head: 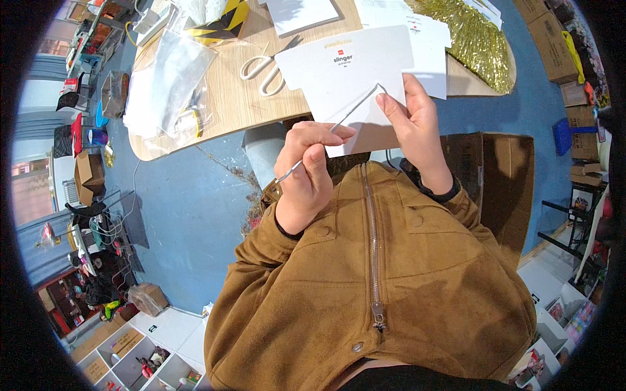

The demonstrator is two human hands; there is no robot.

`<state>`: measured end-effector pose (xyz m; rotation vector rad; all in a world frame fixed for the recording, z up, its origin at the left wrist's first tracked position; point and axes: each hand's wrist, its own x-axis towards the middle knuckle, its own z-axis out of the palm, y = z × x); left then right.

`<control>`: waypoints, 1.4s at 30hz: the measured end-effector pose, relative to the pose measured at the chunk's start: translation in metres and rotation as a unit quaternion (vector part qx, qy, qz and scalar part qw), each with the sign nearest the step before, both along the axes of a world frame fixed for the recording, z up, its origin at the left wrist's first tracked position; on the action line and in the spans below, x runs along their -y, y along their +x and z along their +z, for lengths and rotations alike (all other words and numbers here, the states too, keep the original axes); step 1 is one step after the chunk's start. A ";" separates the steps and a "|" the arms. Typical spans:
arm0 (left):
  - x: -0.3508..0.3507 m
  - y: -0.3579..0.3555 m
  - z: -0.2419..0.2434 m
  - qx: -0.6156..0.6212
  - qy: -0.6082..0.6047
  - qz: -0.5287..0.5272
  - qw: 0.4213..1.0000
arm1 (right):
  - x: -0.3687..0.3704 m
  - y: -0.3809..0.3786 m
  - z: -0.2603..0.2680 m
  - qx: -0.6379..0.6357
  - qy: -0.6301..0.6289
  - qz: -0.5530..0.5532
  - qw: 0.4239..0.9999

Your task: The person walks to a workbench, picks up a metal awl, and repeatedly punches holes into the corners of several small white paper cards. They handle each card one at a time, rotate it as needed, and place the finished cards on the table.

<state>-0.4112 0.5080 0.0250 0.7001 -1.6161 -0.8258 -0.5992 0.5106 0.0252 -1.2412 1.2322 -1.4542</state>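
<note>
My right hand (415, 127) grips a white header card (352, 73) by its lower right side, thumb on the front face. The card bears printing and a slot near its top edge. A thin grey-white cord or wire (356, 108) crosses the card's front and bends by my right thumb; whether it passes through the card is unclear. My left hand (305, 173) pinches this strand below the card's lower left, and its tail sticks out past the fingers. White-handled scissors (264, 71) lie on the wood-top table (230, 105), their blades pointing away behind the card.
Clear plastic bags (171, 83) cover the table's left side. More white cards (430, 58) and gold tinsel (464, 44) lie at the right. Black-and-yellow striped material (222, 24) sits at the back. An open cardboard box (506, 185) stands beside me on the blue floor (190, 215).
</note>
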 end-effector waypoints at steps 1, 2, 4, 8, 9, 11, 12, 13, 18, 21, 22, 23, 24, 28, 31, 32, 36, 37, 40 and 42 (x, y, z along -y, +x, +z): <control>0.000 0.000 0.000 -0.011 -0.005 -0.002 1.000 | -0.001 0.000 0.000 -0.003 0.000 0.001 1.000; 0.000 -0.001 -0.001 -0.023 -0.005 -0.002 1.000 | -0.001 0.000 0.000 -0.007 -0.003 0.001 1.000; -0.001 -0.002 -0.002 -0.038 -0.003 -0.002 0.999 | -0.001 0.000 0.001 0.000 0.000 0.005 1.000; -0.002 -0.001 -0.001 -0.033 -0.001 -0.001 0.999 | -0.001 0.001 0.001 0.002 0.002 0.007 1.000; -0.002 -0.001 -0.001 -0.028 -0.002 -0.001 1.000 | -0.002 0.000 0.001 -0.006 0.005 0.009 1.000; -0.002 0.001 0.001 0.006 -0.009 0.004 1.000 | -0.002 0.000 0.001 -0.020 0.007 0.012 1.000; -0.002 0.002 0.002 0.024 -0.012 0.007 1.000 | -0.002 0.001 0.001 -0.021 0.007 0.008 1.000; -0.002 0.002 0.002 0.027 -0.015 0.008 0.999 | -0.002 0.002 0.000 -0.020 0.003 0.003 1.000; -0.004 0.003 0.003 0.029 -0.009 0.009 1.000 | -0.004 0.002 0.001 -0.031 0.012 0.005 0.999; -0.004 0.003 0.003 0.032 -0.005 0.005 0.999 | -0.006 0.003 0.001 -0.050 0.029 0.000 0.998; -0.004 0.003 0.004 0.031 -0.005 0.005 0.999 | -0.006 0.005 0.000 -0.047 0.021 -0.005 0.999; -0.004 0.003 0.004 0.031 -0.001 0.006 1.000 | -0.006 0.007 0.000 -0.044 0.014 -0.009 0.999; -0.004 0.003 0.005 0.031 0.003 0.007 0.999 | -0.006 0.007 0.000 -0.045 0.014 -0.015 0.999; -0.002 0.000 0.005 0.049 0.030 0.001 0.998 | -0.006 0.009 -0.001 -0.062 0.017 -0.012 0.998; 0.004 -0.001 0.001 0.064 0.010 0.009 0.998 | -0.008 0.011 -0.002 -0.062 0.021 -0.002 0.998; 0.005 0.000 -0.001 0.048 0.007 0.010 0.999 | -0.007 0.011 -0.003 -0.058 0.022 -0.002 0.998; 0.005 0.009 -0.006 -0.001 -0.017 0.068 0.998 | -0.006 0.011 -0.006 -0.014 0.013 -0.005 1.000; 0.005 0.010 -0.006 -0.013 -0.013 0.075 0.997 | -0.005 0.011 -0.006 -0.005 0.012 -0.002 1.000; 0.006 0.009 -0.007 0.010 -0.029 0.061 0.998 | -0.006 0.011 -0.007 0.000 0.023 0.011 1.000; 0.006 0.005 -0.006 0.007 -0.045 0.052 0.998 | -0.007 0.011 -0.007 0.006 0.035 0.019 0.999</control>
